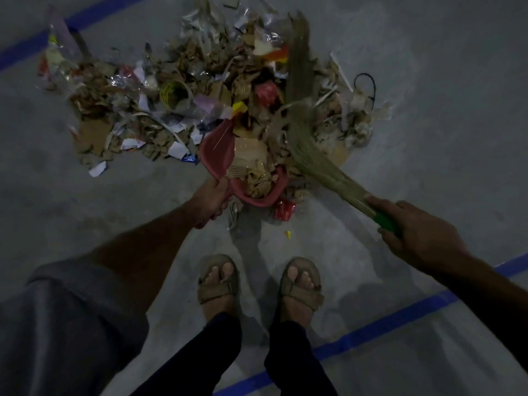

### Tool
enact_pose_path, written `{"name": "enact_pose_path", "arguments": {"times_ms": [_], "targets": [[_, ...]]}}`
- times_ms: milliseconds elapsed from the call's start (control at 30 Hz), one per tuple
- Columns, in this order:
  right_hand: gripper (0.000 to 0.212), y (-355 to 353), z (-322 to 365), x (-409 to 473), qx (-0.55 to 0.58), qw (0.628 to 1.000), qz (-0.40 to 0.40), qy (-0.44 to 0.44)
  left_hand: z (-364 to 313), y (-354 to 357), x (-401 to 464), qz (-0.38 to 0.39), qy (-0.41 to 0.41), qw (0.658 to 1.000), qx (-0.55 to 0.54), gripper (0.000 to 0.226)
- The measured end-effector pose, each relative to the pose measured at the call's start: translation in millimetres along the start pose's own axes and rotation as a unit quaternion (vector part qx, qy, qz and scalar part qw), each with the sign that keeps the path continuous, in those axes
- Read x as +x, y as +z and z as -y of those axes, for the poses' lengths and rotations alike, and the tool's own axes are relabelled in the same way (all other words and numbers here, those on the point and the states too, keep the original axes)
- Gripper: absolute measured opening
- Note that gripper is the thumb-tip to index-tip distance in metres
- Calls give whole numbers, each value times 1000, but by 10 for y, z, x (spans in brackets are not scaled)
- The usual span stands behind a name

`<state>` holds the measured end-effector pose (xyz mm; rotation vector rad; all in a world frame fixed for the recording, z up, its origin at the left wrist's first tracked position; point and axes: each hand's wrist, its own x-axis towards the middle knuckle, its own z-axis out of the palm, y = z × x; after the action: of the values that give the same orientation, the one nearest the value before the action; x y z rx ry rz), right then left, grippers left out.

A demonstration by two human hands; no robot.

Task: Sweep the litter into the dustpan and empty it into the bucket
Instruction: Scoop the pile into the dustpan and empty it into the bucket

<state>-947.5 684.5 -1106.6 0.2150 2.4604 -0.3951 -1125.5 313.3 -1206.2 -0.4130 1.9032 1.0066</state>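
Observation:
A wide heap of litter (177, 90), cardboard scraps, paper and plastic wrap, lies on the grey floor ahead of my feet. A red dustpan (217, 150) sits at the heap's near edge, tilted, with cardboard pieces and scraps inside it. My left hand (211, 201) grips the dustpan's handle at its near end. My right hand (414, 232) grips the green handle of a grass broom (303, 115). The broom's bristles reach up and left across the right part of the heap, just right of the dustpan. No bucket is in view.
My two sandalled feet (257, 284) stand just behind the dustpan. A red wrapper (284, 210) and a small yellow scrap (288, 234) lie loose near it. Blue tape lines (385, 321) cross the concrete floor at near right and far left. A black loop (367, 84) lies at the heap's right.

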Motion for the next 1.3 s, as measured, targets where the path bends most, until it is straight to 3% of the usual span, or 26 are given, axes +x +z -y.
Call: {"name": "enact_pose_path", "arguments": {"times_ms": [100, 300, 667, 900, 1100, 1300], "targets": [[70, -18, 52, -357, 15, 1000, -1, 1, -58, 22, -163, -8, 4, 999, -54, 46], [86, -172, 309, -1403, 64, 998, 16, 22, -58, -57, -814, -25, -8, 998, -63, 44], [90, -1014, 1070, -3191, 106, 994, 22, 20, -759, -270, -2889, -11, 33, 994, -102, 50], [95, -1779, 1302, -4123, 51, 998, -47, -13, -1363, -622, -4275, -42, 60, 991, -109, 54], [61, -2164, 1351, -4690, 16, 988, -142, -63, -1619, -844, -5210, -56, 91, 986, -129, 58], [77, -2398, 1495, -5064, -22, 979, -184, -80, -1702, -992, -5854, -88, 124, 977, -149, 58]]}}
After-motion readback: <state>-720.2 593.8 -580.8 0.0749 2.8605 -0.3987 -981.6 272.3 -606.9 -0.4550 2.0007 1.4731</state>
